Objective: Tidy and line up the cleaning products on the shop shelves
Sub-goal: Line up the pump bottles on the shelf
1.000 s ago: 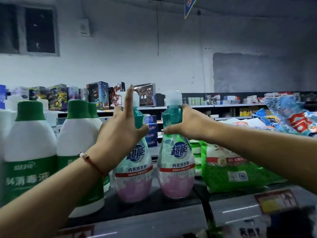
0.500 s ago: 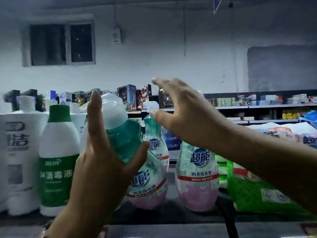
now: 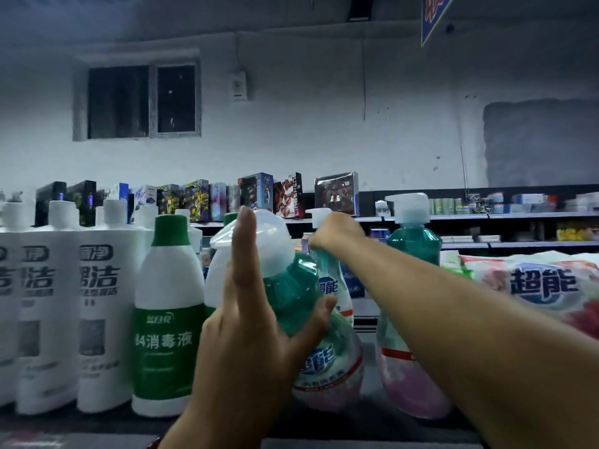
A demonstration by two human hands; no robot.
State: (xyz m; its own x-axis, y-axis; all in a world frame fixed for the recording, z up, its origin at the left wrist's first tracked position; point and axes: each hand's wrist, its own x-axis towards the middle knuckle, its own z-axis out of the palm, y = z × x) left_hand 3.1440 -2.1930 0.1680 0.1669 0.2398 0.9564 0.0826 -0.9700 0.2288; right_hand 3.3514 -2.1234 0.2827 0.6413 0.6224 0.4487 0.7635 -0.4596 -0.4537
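Your left hand (image 3: 246,338) clasps the tilted teal bottle (image 3: 301,306) at frame centre, steadying it; your right hand (image 3: 334,231) pinches the rear bottle (image 3: 334,283) by its neck, apparently to align it on the shelf (image 3: 356,419).

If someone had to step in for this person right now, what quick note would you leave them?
Left hand: holds the near teal bottle tilted, thumb round its shoulder, forefinger straight.
Right hand: grips the neck of the teal bottle behind.
A third teal bottle stands upright to the right, beside the detergent bag.
Done: the white bottles and the green-label bottle stand in a row on the left.
Left: set the tilted bottle upright and line up all three teal ones.
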